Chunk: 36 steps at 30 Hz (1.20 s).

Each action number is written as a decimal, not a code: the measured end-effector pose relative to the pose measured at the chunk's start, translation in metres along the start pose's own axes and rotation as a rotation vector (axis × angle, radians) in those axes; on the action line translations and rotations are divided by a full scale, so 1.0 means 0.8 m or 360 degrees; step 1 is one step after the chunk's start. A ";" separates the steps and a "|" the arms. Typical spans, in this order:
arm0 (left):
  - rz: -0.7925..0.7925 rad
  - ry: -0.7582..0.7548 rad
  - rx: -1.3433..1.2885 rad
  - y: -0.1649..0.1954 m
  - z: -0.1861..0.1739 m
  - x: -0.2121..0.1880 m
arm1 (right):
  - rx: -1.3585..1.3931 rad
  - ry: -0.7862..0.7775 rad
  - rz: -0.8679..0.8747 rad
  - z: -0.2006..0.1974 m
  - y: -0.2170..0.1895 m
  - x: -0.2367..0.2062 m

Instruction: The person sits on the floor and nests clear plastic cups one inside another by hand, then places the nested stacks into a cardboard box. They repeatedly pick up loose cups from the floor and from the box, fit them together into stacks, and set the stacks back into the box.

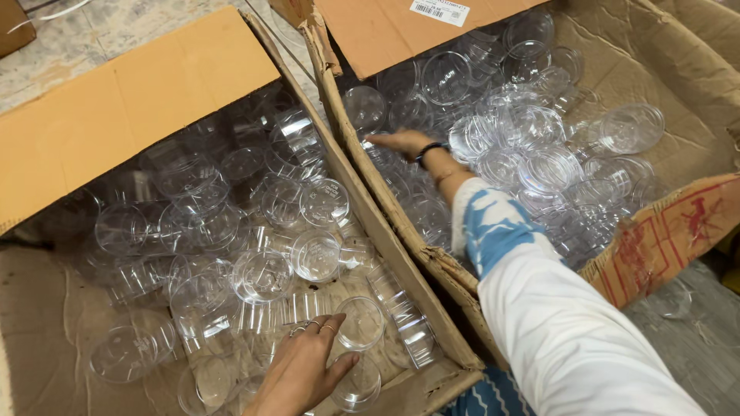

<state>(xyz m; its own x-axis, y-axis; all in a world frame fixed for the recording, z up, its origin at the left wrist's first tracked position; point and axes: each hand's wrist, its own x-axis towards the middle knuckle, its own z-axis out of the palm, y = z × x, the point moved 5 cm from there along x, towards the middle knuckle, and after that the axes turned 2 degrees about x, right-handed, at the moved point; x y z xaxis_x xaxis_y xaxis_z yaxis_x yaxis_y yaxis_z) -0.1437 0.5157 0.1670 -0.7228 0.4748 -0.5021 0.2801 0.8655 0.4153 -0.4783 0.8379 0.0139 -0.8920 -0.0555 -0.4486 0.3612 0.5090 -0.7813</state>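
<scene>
Two open cardboard boxes lie side by side. The left box (100,115) holds many clear plastic cups. My left hand (302,368), with rings on its fingers, rests palm down among them near the box's front edge; its fingertips touch a clear cup (359,323) and another cup (356,384) lies by the thumb. The right box (678,69) holds many clear round lids. My right hand (406,143), with a black band on the wrist and a white and blue sleeve, reaches flat over the lids (539,146) beside the dividing wall. Neither hand visibly grips anything.
A worn cardboard wall (385,223) separates the two boxes. A box flap with a white label (439,9) stands at the top. The right box's torn front flap has red print (671,231). Grey floor shows at lower right (694,339).
</scene>
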 end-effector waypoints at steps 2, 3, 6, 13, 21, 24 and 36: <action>0.0016 0.0050 0.0008 -0.002 -0.001 0.000 | -0.0067 0.0100 0.0244 0.009 0.002 0.006; 0.0033 0.0101 0.0011 -0.003 -0.003 0.000 | -0.0098 0.0145 0.0367 0.009 0.005 0.005; 0.0058 0.0121 0.0015 -0.004 -0.003 0.000 | 0.0437 0.0138 0.0318 0.004 0.008 -0.004; 0.0073 0.0144 0.0003 -0.001 -0.009 -0.001 | 0.0714 0.0265 0.0331 0.018 0.007 -0.005; 0.0151 0.0187 0.0030 0.006 -0.013 0.001 | 0.0796 0.0480 0.0147 0.013 0.011 -0.006; 0.0095 0.0196 -0.0014 0.000 -0.014 0.000 | 0.0833 0.0134 -0.0019 -0.001 -0.001 -0.025; -0.0014 0.0240 0.0060 -0.052 -0.002 0.035 | 0.0792 -0.0089 -0.0601 -0.109 -0.146 -0.179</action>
<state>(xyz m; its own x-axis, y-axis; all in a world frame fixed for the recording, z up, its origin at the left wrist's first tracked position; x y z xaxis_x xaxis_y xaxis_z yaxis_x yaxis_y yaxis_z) -0.1764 0.4928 0.1371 -0.8111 0.4404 -0.3850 0.2949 0.8763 0.3810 -0.4166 0.8610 0.2073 -0.9721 -0.2053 -0.1138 0.1194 -0.0150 -0.9927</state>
